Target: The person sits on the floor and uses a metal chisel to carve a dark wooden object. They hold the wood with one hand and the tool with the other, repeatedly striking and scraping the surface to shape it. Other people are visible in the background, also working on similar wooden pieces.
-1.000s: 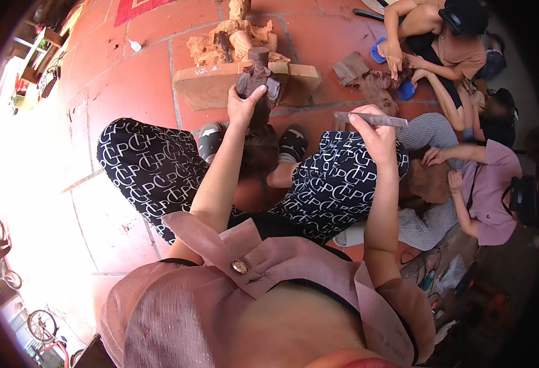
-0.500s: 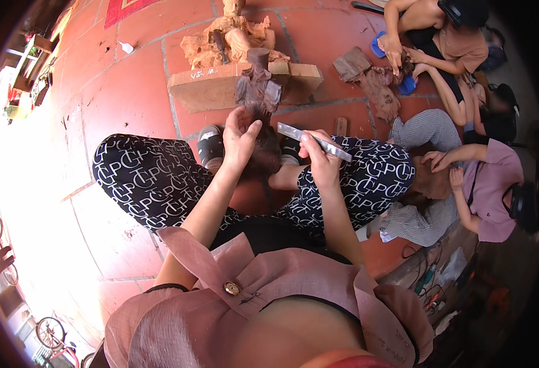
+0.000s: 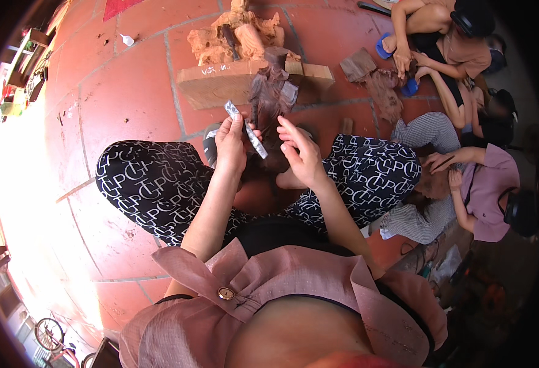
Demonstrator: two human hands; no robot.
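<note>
My left hand is closed on a grey flat strip with whitish patches; its two ends stick out past my fingers. My right hand has its fingers stretched out and holds nothing. It is beside the lower part of a dark brown carved wooden statue, which stands between my knees; whether the fingertips touch it I cannot tell. The statue's base is partly hidden behind my hands.
Beyond the statue, a thick wooden block sits before a lighter orange wood carving. Rightward, a person handles another brown carving near blue dishes. Closer, a person in pink works on wood. A small white bottle lies on the tiles.
The grey strip has passed from my right hand to my left. My right hand has emptied, moved left toward the statue and spread its fingers. The view has shifted slightly.
</note>
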